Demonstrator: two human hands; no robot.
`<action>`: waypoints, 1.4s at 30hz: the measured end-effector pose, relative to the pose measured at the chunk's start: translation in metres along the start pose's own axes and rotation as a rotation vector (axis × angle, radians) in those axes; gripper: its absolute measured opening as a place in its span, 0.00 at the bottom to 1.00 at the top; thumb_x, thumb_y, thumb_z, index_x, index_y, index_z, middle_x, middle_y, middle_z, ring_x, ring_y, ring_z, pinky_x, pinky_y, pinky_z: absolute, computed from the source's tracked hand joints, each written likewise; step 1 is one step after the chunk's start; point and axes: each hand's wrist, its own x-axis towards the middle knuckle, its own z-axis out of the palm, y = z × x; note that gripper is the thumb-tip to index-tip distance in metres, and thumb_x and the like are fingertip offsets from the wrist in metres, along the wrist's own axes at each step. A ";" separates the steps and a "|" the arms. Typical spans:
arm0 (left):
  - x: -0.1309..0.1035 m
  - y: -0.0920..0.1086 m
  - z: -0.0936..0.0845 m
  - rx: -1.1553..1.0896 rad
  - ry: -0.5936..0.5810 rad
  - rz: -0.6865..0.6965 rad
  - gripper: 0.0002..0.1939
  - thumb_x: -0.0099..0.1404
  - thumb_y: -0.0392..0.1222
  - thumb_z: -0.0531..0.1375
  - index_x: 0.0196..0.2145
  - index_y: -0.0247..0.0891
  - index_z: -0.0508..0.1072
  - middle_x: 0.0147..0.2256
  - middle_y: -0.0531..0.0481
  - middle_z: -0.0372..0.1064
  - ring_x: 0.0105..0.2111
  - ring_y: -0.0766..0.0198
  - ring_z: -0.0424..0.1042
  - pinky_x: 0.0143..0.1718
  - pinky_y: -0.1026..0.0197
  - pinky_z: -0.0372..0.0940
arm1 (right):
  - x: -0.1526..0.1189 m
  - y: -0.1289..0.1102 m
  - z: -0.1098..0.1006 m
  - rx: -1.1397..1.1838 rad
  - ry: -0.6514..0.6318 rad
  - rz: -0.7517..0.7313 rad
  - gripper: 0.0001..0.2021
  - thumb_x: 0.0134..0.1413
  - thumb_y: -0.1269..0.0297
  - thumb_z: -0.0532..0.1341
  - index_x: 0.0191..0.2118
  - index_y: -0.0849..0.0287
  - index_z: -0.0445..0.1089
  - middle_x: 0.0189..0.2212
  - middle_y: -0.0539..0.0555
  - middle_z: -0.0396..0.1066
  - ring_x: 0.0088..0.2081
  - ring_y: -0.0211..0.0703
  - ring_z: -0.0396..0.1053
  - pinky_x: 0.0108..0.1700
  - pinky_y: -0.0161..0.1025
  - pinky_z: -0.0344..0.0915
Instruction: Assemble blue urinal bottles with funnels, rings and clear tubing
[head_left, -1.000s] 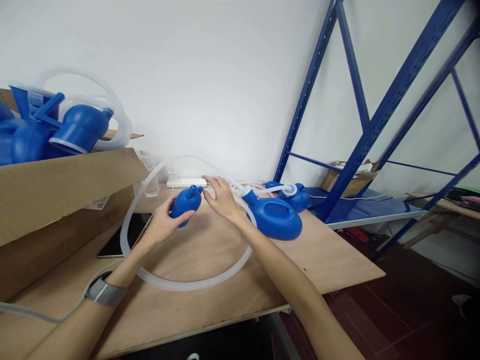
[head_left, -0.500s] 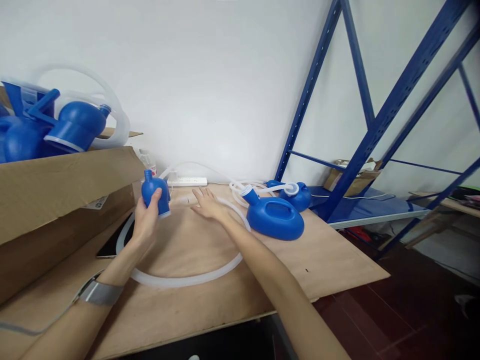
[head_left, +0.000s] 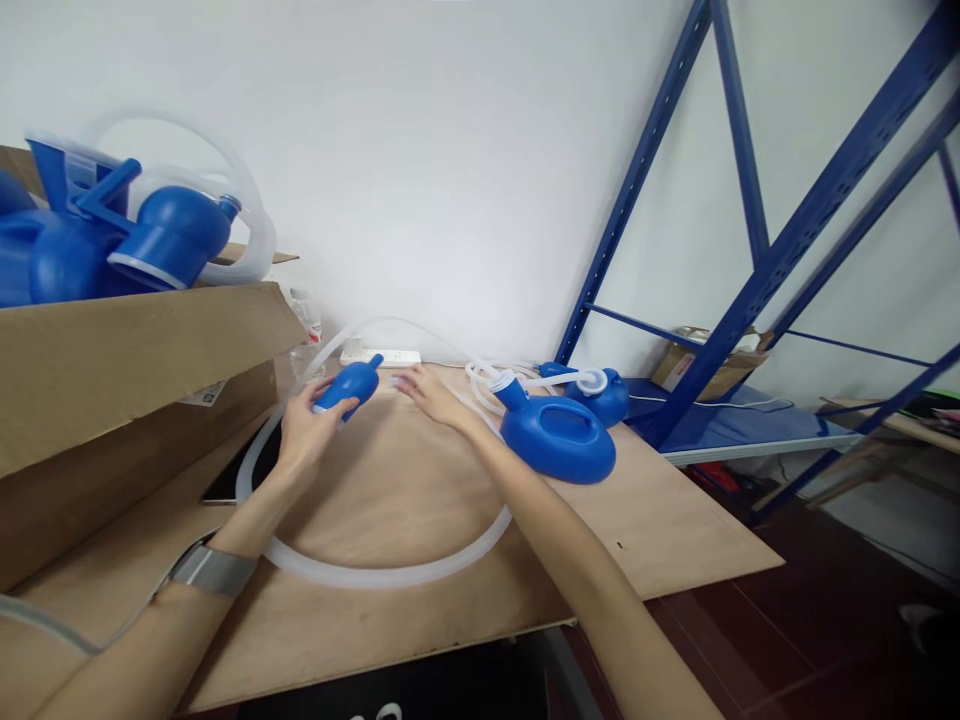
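Observation:
My left hand (head_left: pixel 311 415) is wrapped round a blue plastic funnel-shaped cup (head_left: pixel 354 385), tilted so that its narrow neck points up and to the right. To its right, my right hand (head_left: pixel 431 393) has its fingers closed round the end of a translucent white hose (head_left: pixel 390 577); a pale tip shows at the fingertips, apart from the cup's neck. The hose loops round over the tabletop under both forearms. Beside my right forearm stands a blue plastic urinal bottle (head_left: pixel 559 440) with a handle and a white-rimmed mouth.
At the left, a cardboard box (head_left: pixel 150 370) holds several blue bottles and cups with coiled hose. A second blue bottle (head_left: pixel 600 398) with a hose lies behind the first. A power strip (head_left: pixel 390 358), a clear bottle (head_left: pixel 306 315) and a dark flat device (head_left: pixel 229 482) are nearby. Blue shelving (head_left: pixel 750 300) stands right.
My left hand has tipped the cup from upright so its neck points right. My right hand has gone from spread over the hose to closed round its end.

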 end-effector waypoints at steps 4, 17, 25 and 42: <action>-0.009 0.014 0.002 0.056 0.043 0.136 0.29 0.48 0.56 0.73 0.46 0.42 0.80 0.48 0.42 0.75 0.52 0.43 0.73 0.57 0.45 0.67 | -0.033 -0.006 -0.030 0.095 0.118 -0.041 0.16 0.76 0.59 0.51 0.60 0.54 0.67 0.53 0.57 0.68 0.54 0.44 0.68 0.62 0.43 0.63; -0.026 0.033 -0.004 0.071 -0.056 0.345 0.26 0.56 0.60 0.68 0.46 0.42 0.76 0.45 0.48 0.76 0.44 0.48 0.75 0.43 0.52 0.69 | -0.067 0.008 -0.004 0.184 0.134 0.063 0.14 0.75 0.59 0.50 0.53 0.58 0.68 0.50 0.58 0.73 0.52 0.45 0.71 0.60 0.43 0.64; -0.022 0.028 -0.008 0.248 -0.027 0.412 0.23 0.59 0.62 0.64 0.42 0.42 0.76 0.37 0.49 0.75 0.37 0.49 0.74 0.44 0.51 0.68 | -0.072 0.009 0.002 0.011 0.104 0.022 0.16 0.75 0.57 0.53 0.58 0.57 0.68 0.51 0.59 0.74 0.52 0.47 0.71 0.58 0.44 0.66; -0.004 0.021 -0.021 0.210 -0.230 0.546 0.41 0.49 0.57 0.72 0.53 0.43 0.57 0.47 0.43 0.69 0.49 0.43 0.73 0.55 0.43 0.66 | -0.074 -0.013 -0.003 -0.228 0.139 0.164 0.18 0.76 0.55 0.53 0.62 0.55 0.68 0.48 0.60 0.78 0.47 0.52 0.77 0.45 0.41 0.68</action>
